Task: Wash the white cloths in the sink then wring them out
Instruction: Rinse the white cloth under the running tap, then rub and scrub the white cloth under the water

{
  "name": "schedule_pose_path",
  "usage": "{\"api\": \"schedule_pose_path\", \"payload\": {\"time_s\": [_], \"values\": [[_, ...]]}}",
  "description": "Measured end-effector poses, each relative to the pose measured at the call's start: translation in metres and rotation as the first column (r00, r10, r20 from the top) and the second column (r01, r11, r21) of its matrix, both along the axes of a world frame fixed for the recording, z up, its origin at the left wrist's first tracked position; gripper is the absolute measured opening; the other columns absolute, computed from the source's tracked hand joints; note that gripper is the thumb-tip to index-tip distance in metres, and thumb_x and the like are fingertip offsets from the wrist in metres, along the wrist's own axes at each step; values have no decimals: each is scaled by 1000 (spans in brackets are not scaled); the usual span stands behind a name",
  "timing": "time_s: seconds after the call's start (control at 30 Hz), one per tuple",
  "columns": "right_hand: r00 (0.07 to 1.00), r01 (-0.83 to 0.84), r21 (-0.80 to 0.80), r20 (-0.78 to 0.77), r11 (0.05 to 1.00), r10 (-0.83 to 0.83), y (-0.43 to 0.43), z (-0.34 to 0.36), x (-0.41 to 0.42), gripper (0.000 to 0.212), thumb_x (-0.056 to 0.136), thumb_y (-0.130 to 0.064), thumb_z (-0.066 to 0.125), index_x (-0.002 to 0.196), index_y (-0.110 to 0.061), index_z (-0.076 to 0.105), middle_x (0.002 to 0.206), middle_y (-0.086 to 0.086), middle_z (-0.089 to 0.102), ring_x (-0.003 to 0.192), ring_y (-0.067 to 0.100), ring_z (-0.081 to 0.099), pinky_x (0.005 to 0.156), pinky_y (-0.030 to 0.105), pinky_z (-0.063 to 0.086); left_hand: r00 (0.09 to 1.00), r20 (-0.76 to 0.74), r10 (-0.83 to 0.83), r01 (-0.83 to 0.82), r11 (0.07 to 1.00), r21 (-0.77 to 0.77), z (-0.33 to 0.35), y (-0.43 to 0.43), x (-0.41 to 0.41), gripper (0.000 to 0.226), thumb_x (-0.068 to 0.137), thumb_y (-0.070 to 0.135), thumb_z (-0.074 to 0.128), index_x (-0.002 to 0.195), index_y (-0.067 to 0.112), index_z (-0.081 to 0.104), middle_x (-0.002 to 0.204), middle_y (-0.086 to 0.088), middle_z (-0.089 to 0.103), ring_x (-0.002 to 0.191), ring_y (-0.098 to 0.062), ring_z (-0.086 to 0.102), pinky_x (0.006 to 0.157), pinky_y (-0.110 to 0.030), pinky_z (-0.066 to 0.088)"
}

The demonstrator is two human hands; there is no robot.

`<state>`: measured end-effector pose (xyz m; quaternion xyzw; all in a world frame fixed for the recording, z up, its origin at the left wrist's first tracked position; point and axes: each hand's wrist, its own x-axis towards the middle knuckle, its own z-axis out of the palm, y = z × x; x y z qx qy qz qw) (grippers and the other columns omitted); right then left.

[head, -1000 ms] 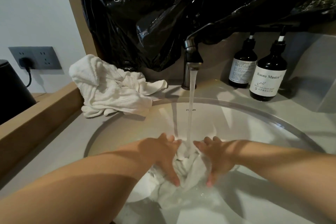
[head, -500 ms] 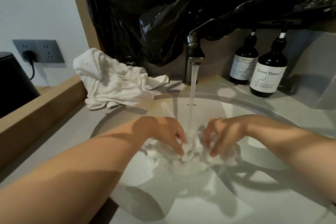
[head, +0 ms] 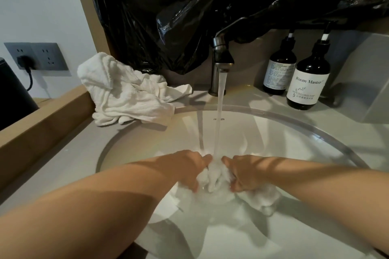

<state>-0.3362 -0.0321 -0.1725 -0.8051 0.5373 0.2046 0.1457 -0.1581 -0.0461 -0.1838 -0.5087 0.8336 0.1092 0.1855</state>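
White cloth (head: 213, 174) under tap (head: 221, 59) stream; left hand (head: 187, 167), right hand (head: 246, 172) grip it, fingers seemingly curled.

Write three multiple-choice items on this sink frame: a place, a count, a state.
1. Where is the crumpled pile of white cloths?
A. inside the black bag
B. on the grey counter, left of the steel tap
C. on the wall socket
2. How many dark brown pump bottles stand right of that tap?
A. one
B. three
C. two
3. What are the left hand and right hand doing?
A. gripping a wet white cloth under the water stream
B. turning the tap
C. hanging idle
Key: 1B, it rests beside the tap's base; 2C, two labelled bottles stand together; 3A, both squeeze the cloth where water lands.
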Motion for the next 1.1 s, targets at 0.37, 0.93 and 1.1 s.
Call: {"api": "schedule_pose_path", "payload": {"time_s": [0.37, 0.93, 1.1], "values": [[996, 78, 66, 37, 995, -80, -20, 37, -17, 69, 89, -52, 58, 147, -26, 30, 144, 2, 39, 127, 22, 46, 99, 28, 40, 940, -330, 83, -114, 991, -75, 46, -4, 4, 65, 88, 47, 63, 143, 26, 36, 141, 2, 47, 123, -19, 49, 101, -32, 42], [371, 892, -330, 925, 309, -83, -22, 126, -109, 40, 83, -20, 65, 120, -11, 51, 123, 7, 50, 113, 25, 51, 92, 34, 43, 296, -857, 421, -569, 799, 196, 73, 4, -43, 15, 89, 15, 60, 95, 4, 69, 100, -12, 71, 90, -28, 69, 70, -31, 53], [301, 898, -242, 947, 366, -112, -53, 144, -122, 68, 86, -32, 69, 141, -9, 36, 142, 10, 40, 131, 26, 41, 105, 35, 38, 366, -859, 357, -560, 822, 102, 61, 0, -33, 17, 89, 19, 62, 81, 6, 70, 82, -12, 72, 85, -30, 70, 72, -36, 54]]}}
